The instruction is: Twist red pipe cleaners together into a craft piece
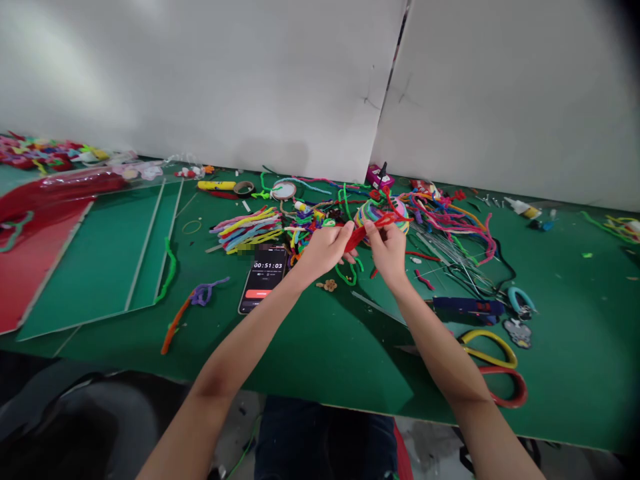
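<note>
Between my two hands runs a red fuzzy pipe cleaner piece (357, 236), raised over the middle of the table. Its left end sits in the closed fingers of my left hand (324, 252). My right hand (388, 251) pinches it farther right, where red strands stick out past the fingers. The exact shape of the piece is partly hidden by the fingers. Behind my hands lie a striped multicoloured roll (367, 212) and tangled pipe cleaners. A small tan flower shape (329, 285) rests below my left hand.
A phone showing a timer (260, 280) lies left of my hands, near a bundle of pipe cleaners (250, 229). On the right are a dark blue glue gun (465, 308), large scissors (510, 387) and clear glue sticks (437, 243). White panels (200, 80) close off the back.
</note>
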`<state>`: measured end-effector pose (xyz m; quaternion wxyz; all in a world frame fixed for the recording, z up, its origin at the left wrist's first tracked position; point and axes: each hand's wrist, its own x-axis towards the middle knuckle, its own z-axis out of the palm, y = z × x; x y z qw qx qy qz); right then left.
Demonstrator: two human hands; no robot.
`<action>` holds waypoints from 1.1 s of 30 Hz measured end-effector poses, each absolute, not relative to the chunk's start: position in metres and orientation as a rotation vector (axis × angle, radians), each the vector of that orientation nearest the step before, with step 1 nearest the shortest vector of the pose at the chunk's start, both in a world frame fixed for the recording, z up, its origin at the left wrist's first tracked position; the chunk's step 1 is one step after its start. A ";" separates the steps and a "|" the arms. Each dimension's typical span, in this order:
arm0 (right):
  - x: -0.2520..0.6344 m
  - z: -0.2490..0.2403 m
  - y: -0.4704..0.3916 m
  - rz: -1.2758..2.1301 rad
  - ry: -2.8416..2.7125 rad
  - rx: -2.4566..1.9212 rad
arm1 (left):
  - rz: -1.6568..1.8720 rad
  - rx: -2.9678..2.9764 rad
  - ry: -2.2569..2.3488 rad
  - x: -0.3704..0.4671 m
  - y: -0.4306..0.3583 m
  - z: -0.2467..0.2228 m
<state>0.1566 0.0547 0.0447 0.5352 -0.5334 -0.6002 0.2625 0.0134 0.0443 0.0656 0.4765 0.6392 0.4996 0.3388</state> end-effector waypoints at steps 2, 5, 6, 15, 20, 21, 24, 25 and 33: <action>0.156 0.044 0.053 0.573 -1.433 -1.275 | 0.792 1.553 1.229 0.014 0.044 0.066; 0.156 0.045 0.051 0.480 -1.450 -1.291 | 0.792 1.691 1.254 0.015 0.041 0.066; 0.156 0.045 0.051 0.457 -1.456 -1.296 | 0.815 1.745 1.272 0.015 0.040 0.066; 0.157 0.052 0.053 0.541 -1.415 -1.264 | 1.062 2.002 1.296 0.020 0.037 0.054; 0.153 0.052 0.051 0.722 -1.346 -1.197 | 1.050 1.796 1.214 0.023 0.037 0.055; 0.152 0.051 0.051 0.765 -1.324 -1.186 | 1.063 1.773 1.216 0.023 0.036 0.056; 0.147 0.047 0.050 0.865 -1.249 -1.167 | 1.132 1.775 1.226 0.025 0.036 0.055; 0.146 0.046 0.050 0.887 -1.232 -1.163 | 1.155 1.789 1.235 0.025 0.035 0.055; 0.148 0.048 0.050 0.868 -1.222 -1.144 | 1.092 1.729 1.193 0.021 0.033 0.064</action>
